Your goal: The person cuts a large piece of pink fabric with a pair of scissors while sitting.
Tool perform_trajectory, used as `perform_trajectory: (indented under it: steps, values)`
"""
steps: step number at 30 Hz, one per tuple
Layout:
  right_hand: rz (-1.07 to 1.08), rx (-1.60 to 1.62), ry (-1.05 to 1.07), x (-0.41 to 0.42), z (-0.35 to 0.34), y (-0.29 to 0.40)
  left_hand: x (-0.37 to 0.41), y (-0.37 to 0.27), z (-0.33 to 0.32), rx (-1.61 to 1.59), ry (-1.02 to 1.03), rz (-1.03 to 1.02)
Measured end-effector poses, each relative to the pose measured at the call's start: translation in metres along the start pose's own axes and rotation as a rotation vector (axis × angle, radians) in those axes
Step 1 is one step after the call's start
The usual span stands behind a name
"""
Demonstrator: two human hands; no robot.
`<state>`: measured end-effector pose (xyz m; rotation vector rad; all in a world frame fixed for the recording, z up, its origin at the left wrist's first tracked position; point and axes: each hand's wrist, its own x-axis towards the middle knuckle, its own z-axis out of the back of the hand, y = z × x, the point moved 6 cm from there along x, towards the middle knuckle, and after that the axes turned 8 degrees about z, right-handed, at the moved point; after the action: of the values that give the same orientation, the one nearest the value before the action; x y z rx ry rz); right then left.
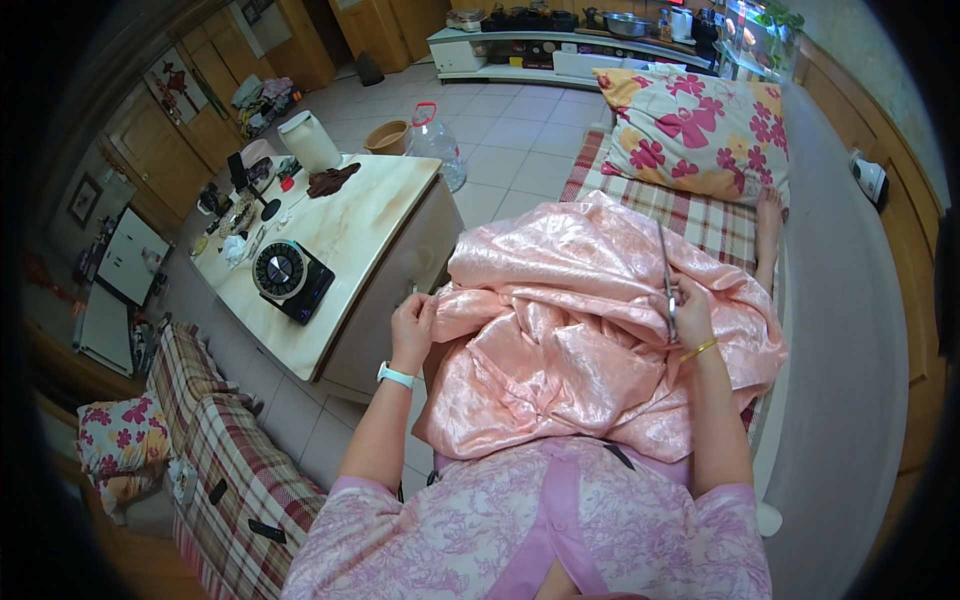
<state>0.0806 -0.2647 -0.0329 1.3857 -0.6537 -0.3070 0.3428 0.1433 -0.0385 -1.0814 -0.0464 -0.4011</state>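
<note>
A large pink satin-like cloth [555, 352] with a woven pattern lies bunched across my lap and over the plaid sofa cover. My left hand [412, 330], with a pale watch strap at the wrist, pinches the cloth's left edge between thumb and fingers. My right hand [690, 311], wearing a gold-coloured bracelet, holds a pair of metal scissors [667, 289] at the cloth's right part. The blades point away from me, towards the far side; whether they are apart cannot be told. Folds of cloth lie between the two hands.
To the left stands a marble-look table [375, 217] with a round dial device [281, 270], a white kettle [309, 142] and a brown cloth [332, 180]. A floral pillow [697, 135] lies on the sofa beyond the cloth, beside a bare foot. A large plastic bottle [439, 150] stands on the floor.
</note>
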Motion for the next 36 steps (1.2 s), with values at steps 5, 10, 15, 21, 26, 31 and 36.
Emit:
perform_trajectory:
  steps: [5,10,15,21,26,31,36]
  values:
    - [0.01,0.024,-0.084,-0.007,0.041,-0.002,0.005,0.051,-0.003,-0.041,-0.029,0.119]
    - [-0.04,0.063,-0.115,-0.027,0.041,0.004,-0.006,0.026,0.003,0.185,-0.22,-0.107]
    - [-0.048,0.086,-0.096,-0.037,0.047,-0.017,-0.031,-0.034,-0.025,0.017,-0.051,-0.068]
    - [-0.133,0.261,-0.138,-0.046,0.024,0.001,-0.053,-0.043,-0.117,-0.461,0.521,0.136]
    - [-0.169,0.336,-0.167,-0.054,0.017,-0.001,-0.056,-0.057,-0.17,-0.801,0.671,0.573]
    - [-0.166,0.334,-0.117,-0.061,0.006,0.002,-0.046,-0.061,-0.192,-1.095,0.611,0.852]
    - [-0.213,0.285,-0.078,-0.07,-0.006,0.009,-0.043,-0.065,-0.159,-1.174,0.379,0.792]
